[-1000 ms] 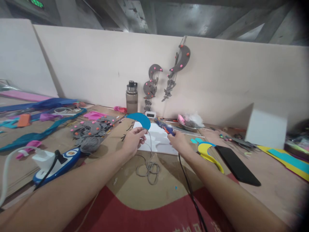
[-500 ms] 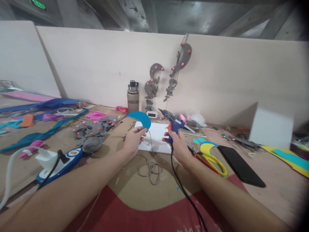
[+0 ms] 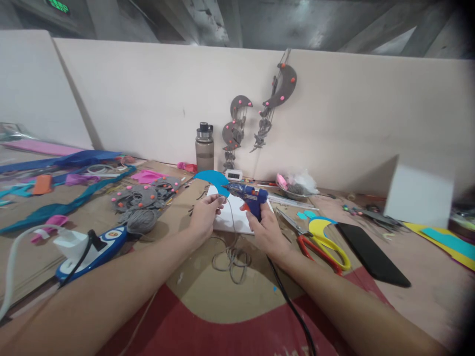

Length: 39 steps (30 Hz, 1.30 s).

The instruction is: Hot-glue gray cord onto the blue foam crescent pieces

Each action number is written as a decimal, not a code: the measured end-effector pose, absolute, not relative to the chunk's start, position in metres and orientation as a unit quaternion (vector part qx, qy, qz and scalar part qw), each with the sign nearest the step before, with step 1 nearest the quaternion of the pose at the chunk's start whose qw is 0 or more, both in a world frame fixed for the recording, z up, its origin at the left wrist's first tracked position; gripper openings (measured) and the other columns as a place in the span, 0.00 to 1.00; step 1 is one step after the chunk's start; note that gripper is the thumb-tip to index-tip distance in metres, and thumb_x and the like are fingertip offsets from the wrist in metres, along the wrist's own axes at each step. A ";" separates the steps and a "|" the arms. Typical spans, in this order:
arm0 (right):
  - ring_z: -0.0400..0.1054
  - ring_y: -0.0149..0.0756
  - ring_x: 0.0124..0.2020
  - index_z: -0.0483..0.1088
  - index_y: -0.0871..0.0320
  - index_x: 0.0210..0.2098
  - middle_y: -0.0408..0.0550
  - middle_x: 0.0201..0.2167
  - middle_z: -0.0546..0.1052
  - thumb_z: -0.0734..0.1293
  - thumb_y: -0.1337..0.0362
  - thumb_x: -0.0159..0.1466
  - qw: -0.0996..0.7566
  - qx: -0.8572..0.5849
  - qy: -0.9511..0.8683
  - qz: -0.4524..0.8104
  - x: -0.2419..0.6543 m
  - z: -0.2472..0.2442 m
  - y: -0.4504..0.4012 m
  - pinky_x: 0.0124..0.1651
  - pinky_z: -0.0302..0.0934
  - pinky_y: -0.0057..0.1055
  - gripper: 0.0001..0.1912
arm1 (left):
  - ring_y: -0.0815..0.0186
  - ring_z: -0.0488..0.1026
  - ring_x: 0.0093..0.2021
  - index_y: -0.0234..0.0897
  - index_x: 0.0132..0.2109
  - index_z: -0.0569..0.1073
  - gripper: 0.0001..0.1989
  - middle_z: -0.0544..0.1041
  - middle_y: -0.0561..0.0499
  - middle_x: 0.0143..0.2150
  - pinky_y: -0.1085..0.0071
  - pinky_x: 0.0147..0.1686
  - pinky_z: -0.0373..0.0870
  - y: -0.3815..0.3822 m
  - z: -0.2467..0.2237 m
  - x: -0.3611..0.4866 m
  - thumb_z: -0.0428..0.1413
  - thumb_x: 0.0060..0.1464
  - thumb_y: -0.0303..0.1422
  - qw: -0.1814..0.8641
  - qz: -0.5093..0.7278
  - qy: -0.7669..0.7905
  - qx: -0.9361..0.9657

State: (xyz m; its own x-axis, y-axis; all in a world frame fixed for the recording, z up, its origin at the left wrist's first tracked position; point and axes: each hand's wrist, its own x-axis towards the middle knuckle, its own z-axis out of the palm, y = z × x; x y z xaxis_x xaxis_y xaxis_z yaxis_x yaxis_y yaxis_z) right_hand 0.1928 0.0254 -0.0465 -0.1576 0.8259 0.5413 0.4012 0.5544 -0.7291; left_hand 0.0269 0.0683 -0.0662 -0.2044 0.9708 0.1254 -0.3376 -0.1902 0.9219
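Note:
My left hand (image 3: 208, 213) pinches the lower end of a blue felt crescent (image 3: 211, 176) together with a thin gray cord (image 3: 233, 217). The cord hangs down to a loose tangle on the brown board (image 3: 208, 301). My right hand (image 3: 267, 230) grips a blue glue gun (image 3: 252, 198) by its handle. The gun's nozzle points left and overlaps the crescent's right edge in view; whether it touches cannot be told. White paper (image 3: 237, 217) lies beneath both hands.
Scissors (image 3: 322, 247) and a black phone (image 3: 373, 253) lie at the right. A power strip (image 3: 92, 252), gray yarn ball (image 3: 139, 221) and felt scraps are at the left. Behind stand a bottle (image 3: 205, 151) and small clock (image 3: 234, 175); a gray crescent ornament (image 3: 284, 86) hangs at the wall.
My right hand has turned the glue gun and brought it left and slightly down, its nozzle now by the blue crescent. My left hand has hardly moved.

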 end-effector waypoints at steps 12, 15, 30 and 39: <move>0.63 0.38 0.38 0.63 0.57 0.47 0.50 0.39 0.71 0.58 0.61 0.62 0.459 -0.413 -0.758 0.211 0.192 -0.045 0.025 0.45 0.57 0.36 0.15 | 0.74 0.63 0.24 0.33 0.28 0.74 0.11 0.72 0.52 0.26 0.77 0.23 0.56 0.068 -0.066 0.027 0.63 0.36 0.35 0.477 0.671 0.412 0.390; 0.63 0.39 0.40 0.63 0.58 0.49 0.51 0.42 0.71 0.57 0.61 0.63 0.450 -0.422 -0.761 0.202 0.193 -0.046 0.025 0.46 0.56 0.36 0.16 | 0.75 0.62 0.23 0.33 0.28 0.74 0.10 0.72 0.52 0.26 0.77 0.23 0.55 0.068 -0.066 0.027 0.62 0.37 0.35 0.472 0.670 0.414 0.396; 0.65 0.40 0.41 0.63 0.60 0.48 0.53 0.41 0.72 0.58 0.63 0.62 0.438 -0.434 -0.770 0.162 0.193 -0.053 0.028 0.46 0.58 0.37 0.16 | 0.74 0.60 0.22 0.33 0.27 0.74 0.10 0.71 0.53 0.24 0.77 0.23 0.55 0.069 -0.069 0.027 0.62 0.36 0.35 0.457 0.669 0.424 0.406; 0.64 0.40 0.42 0.62 0.60 0.48 0.54 0.42 0.71 0.58 0.63 0.62 0.437 -0.437 -0.769 0.161 0.194 -0.053 0.029 0.47 0.59 0.38 0.15 | 0.74 0.61 0.23 0.33 0.28 0.74 0.10 0.72 0.52 0.25 0.76 0.24 0.55 0.070 -0.069 0.027 0.61 0.36 0.34 0.454 0.678 0.419 0.399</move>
State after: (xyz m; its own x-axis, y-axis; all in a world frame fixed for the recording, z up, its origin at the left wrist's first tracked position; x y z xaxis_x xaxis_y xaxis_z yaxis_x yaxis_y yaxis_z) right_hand 0.1935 0.0285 -0.0530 -0.2351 0.8132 0.5324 0.5322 0.5660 -0.6296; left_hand 0.0273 0.0704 -0.0691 -0.2698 0.9495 0.1602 -0.2819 -0.2370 0.9297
